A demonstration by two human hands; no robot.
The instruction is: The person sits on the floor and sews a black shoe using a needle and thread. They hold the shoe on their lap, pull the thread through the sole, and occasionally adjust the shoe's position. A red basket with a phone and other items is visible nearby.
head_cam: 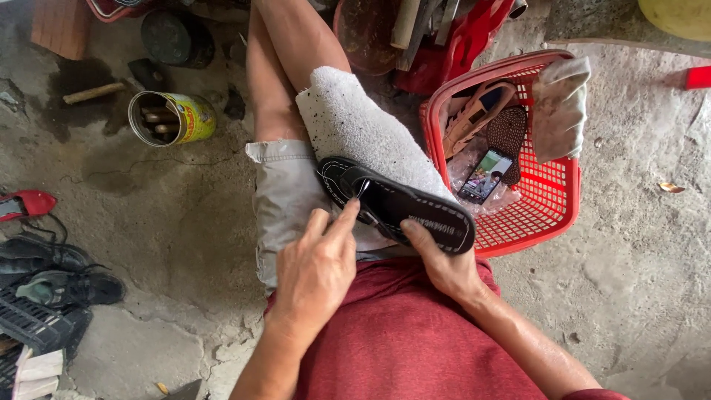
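Black flip-flop sandal (400,206) is lying on a white towel (363,130) across the lap. Right hand (444,265) is gripping its sole edge; left hand (315,270) is pinching a needle (361,194) at the strap. Sandal likely light, flexible; best held by the sole rim.

Can't really see what the left hand (315,270) is pinching at the black sandal (396,205), it's thin and way too small to make out. The right hand (441,263) has its fingertips tucked under the sandal's edge, so those are hidden. The phone (485,176) in the red basket (552,189) shows something on screen, too tiny to tell. Yellow container (678,16) top right is cut off by the edge, same with the shoes (52,281) on the left. Stuff inside the tin can (172,118) is mostly in shadow.
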